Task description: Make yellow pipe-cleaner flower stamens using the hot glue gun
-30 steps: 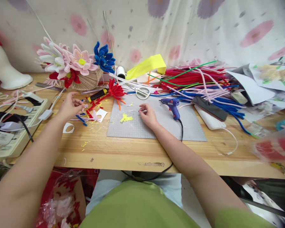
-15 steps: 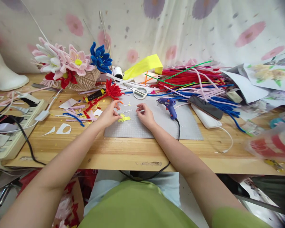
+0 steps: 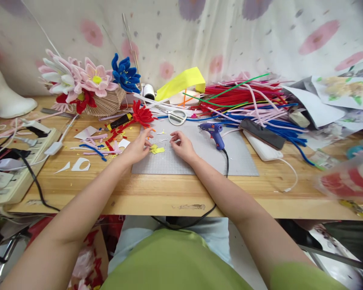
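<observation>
My left hand point(image 3: 136, 147) is over the left part of a grey cutting mat point(image 3: 232, 161), thumb and fingers apart, beside small yellow pieces point(image 3: 157, 150). Bits of orange show by its fingertips; whether they touch it is unclear. My right hand point(image 3: 183, 147) hovers over the middle of the mat, loosely curled with fingers apart and nothing visible in them. Thin white strands point(image 3: 161, 140) lie between the hands. Behind them are white-handled scissors point(image 3: 177, 117) and a red fuzzy flower point(image 3: 142, 114). A purple glue gun point(image 3: 215, 133) rests to the right.
Fuzzy flowers point(image 3: 97, 77) stand at the back left, above coloured scraps point(image 3: 93, 151). A power strip point(image 3: 21, 181) is at far left. Behind the mat lie bundled stems point(image 3: 238, 96) and a yellow strip point(image 3: 181, 82). A phone point(image 3: 263, 135) and a plastic cup point(image 3: 347, 177) are at right.
The view has shifted slightly. My right hand has moved a little to the left, and my left hand's fingers have changed position slightly.
</observation>
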A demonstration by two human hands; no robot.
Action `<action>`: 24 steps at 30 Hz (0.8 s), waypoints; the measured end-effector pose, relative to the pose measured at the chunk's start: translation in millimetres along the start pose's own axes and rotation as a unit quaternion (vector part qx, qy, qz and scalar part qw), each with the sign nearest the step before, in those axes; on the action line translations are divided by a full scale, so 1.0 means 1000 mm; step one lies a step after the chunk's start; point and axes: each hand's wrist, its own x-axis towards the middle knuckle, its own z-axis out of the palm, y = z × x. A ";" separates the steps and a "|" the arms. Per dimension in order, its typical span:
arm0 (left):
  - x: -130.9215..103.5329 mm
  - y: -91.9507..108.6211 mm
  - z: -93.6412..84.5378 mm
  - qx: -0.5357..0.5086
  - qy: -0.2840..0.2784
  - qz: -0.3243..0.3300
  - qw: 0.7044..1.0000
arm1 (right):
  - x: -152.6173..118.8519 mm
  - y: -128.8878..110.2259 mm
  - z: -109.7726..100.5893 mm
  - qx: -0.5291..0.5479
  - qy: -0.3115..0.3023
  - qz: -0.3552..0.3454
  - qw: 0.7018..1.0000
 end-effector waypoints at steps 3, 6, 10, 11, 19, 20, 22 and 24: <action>0.000 0.000 0.002 0.010 0.014 -0.004 1.000 | -0.003 -0.006 -0.001 -0.046 -0.083 -0.049 0.994; 0.001 -0.003 0.005 0.010 0.023 -0.008 1.000 | -0.006 -0.014 -0.002 -0.088 -0.124 -0.084 0.985; 0.001 -0.002 0.005 0.024 0.057 0.003 0.998 | -0.007 -0.018 -0.002 -0.098 -0.129 -0.087 0.983; 0.000 -0.001 0.004 0.028 0.068 0.004 0.997 | -0.007 -0.018 -0.002 -0.098 -0.125 -0.088 0.983; 0.008 0.004 0.017 -0.049 0.206 -0.039 0.977 | -0.004 -0.014 0.011 -0.126 -0.095 -0.110 0.981; 0.011 0.004 0.020 -0.067 0.231 -0.048 0.970 | -0.004 -0.014 0.013 -0.127 -0.095 -0.110 0.981; 0.015 0.004 0.025 -0.093 0.264 -0.059 0.958 | -0.004 -0.014 0.016 -0.120 -0.098 -0.102 0.983; 0.016 0.004 0.028 -0.104 0.276 -0.064 0.953 | -0.005 -0.015 0.016 -0.109 -0.101 -0.090 0.985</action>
